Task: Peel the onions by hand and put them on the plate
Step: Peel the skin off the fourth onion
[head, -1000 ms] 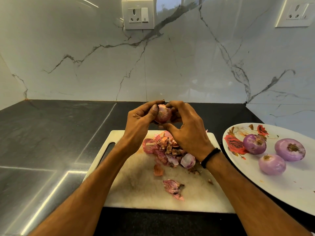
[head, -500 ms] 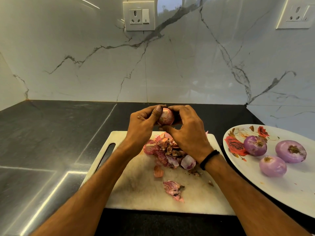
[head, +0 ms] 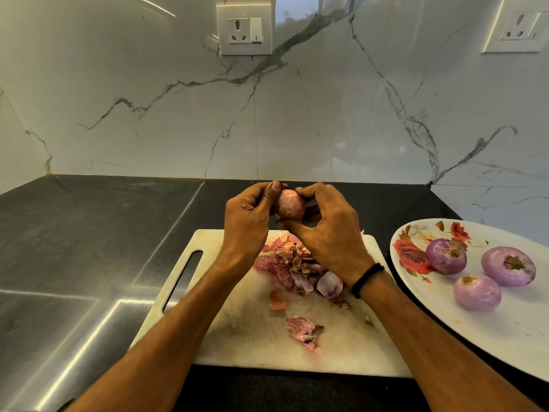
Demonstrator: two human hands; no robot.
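Left hand (head: pixel 248 226) and right hand (head: pixel 329 233) both grip one unpeeled onion (head: pixel 289 204) above the cutting board (head: pixel 237 331); three peeled onions (head: pixel 445 256) lie on the plate (head: pixel 505 331).

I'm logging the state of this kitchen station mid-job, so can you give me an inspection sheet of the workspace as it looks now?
Surface: dark countertop with a white cutting board lying on it.
Job's things: one onion with its skin on, held above the board; three peeled onions on the flowered plate, to the right of the board.
Clutter: peel pile on the board, with a loose peel nearer the front edge.
Hands: left hand and right hand both grip the onion; black wristband on the right wrist.
Cables: nothing seen.
Surroundings: marble-patterned wall with two sockets, nothing plugged in.
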